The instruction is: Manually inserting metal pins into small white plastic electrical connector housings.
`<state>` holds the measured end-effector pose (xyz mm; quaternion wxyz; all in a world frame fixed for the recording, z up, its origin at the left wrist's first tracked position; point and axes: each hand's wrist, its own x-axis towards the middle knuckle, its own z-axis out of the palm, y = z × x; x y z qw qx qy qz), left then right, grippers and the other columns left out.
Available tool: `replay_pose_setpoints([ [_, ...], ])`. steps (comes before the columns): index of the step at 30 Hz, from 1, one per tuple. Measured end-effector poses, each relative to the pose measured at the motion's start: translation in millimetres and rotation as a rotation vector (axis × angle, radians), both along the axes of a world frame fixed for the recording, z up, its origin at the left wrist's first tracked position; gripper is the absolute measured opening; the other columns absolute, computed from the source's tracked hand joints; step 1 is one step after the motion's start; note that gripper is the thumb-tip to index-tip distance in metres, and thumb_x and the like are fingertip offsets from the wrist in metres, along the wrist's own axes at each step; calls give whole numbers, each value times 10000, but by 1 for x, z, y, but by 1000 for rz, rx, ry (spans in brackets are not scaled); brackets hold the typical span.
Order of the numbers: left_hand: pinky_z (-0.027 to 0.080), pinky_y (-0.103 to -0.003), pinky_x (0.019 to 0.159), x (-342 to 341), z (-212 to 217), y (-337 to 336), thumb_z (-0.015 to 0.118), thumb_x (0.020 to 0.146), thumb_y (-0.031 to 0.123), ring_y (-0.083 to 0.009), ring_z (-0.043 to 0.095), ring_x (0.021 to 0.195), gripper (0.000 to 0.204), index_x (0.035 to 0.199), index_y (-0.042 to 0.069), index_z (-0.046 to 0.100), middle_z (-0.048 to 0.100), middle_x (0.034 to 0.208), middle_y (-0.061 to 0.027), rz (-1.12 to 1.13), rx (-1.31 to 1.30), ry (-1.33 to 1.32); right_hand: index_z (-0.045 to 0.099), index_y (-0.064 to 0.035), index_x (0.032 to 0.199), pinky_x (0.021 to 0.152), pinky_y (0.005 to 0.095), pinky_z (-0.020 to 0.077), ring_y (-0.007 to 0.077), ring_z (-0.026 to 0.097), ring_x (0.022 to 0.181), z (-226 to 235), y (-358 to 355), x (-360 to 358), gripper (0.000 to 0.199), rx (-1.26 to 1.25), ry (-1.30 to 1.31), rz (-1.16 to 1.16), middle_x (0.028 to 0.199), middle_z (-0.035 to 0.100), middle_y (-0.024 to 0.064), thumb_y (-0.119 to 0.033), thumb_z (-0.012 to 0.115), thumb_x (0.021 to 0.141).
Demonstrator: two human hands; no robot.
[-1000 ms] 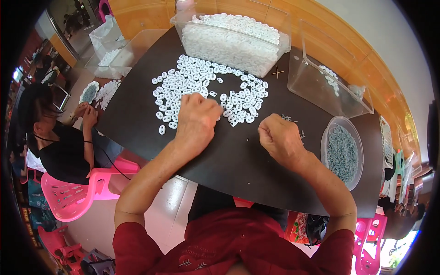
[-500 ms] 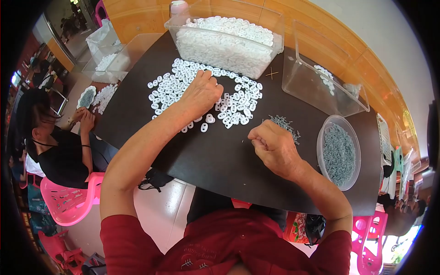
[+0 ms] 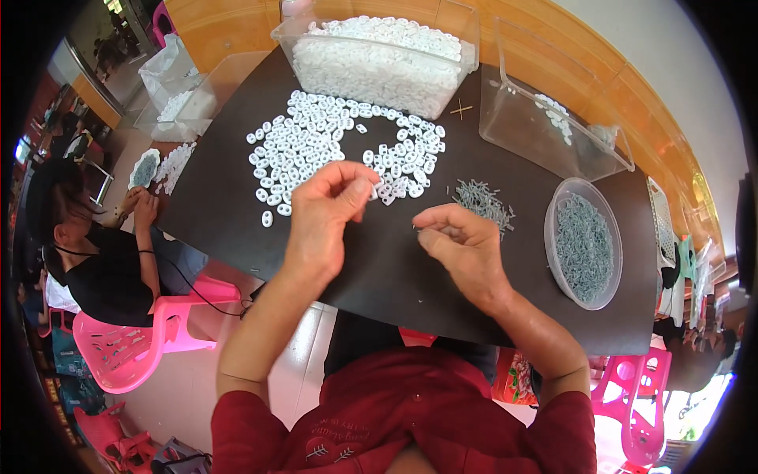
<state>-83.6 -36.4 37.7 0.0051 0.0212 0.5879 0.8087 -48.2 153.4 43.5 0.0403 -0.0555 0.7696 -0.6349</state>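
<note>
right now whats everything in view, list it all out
table: one, dark brown, centre
white plastic rings: many, loose pile, table's far left
full bin: one, clear, heaped with white rings, far edge
near-empty bin: one, clear, far right
small metal pins: small grey heap, beside right hand
round tub: one, clear, holds grey pins, right
pink chairs: two seen, left and lower right
co-worker: one, black top, left
left hand: fingers pinched on something small
right hand: fingers pinched on something small

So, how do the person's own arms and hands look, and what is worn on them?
Both hands, left hand and right hand, are bare, without gloves, rings or a watch. The forearms are bare too. Short dark red sleeves of a shirt cover only the upper arms.
</note>
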Motion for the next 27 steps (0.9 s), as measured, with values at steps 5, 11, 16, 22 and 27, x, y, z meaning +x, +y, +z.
replay_pose_setpoints([
  [5, 400, -234, 610, 34, -24, 33, 620, 889, 104, -98, 478, 649, 122, 956, 2, 619, 579, 811, -15, 29, 281, -72, 630, 9, 964, 602, 193, 427, 33, 541, 696, -8, -22, 13, 130, -202, -37, 4, 795, 615, -13, 8, 601, 837],
  [11, 403, -199, 638, 51, -19, 45, 608, 900, 75, -56, 484, 724, 112, 962, -16, 623, 570, 821, -3, 99, 258, 43, 630, 4, 931, 576, 193, 416, 41, 533, 659, -4, -17, 16, 98, -202, -56, -23, 746, 608, -4, -26, 605, 841],
  [16, 398, -184, 645, 56, -32, 39, 620, 894, 73, -43, 481, 732, 133, 993, -16, 625, 576, 846, 9, 94, -9, 169, 633, 2, 915, 573, 189, 421, 42, 535, 651, -3, -14, 15, 90, -213, -102, -25, 740, 610, -1, -38, 617, 836],
  [22, 395, -172, 608, 61, -34, 36, 637, 880, 73, -34, 480, 704, 155, 1010, -11, 631, 592, 849, 5, 128, -179, 183, 620, 13, 950, 593, 184, 439, 42, 542, 673, -8, -15, 8, 118, -101, -29, 41, 768, 610, 5, 12, 610, 832],
  [27, 404, -187, 567, 61, -33, 26, 637, 880, 97, -51, 497, 674, 172, 1004, -22, 624, 595, 825, -22, 97, -127, 84, 591, 20, 1034, 657, 187, 458, 43, 551, 733, -9, -11, 8, 210, -20, 37, 69, 834, 602, 8, 44, 612, 826],
])
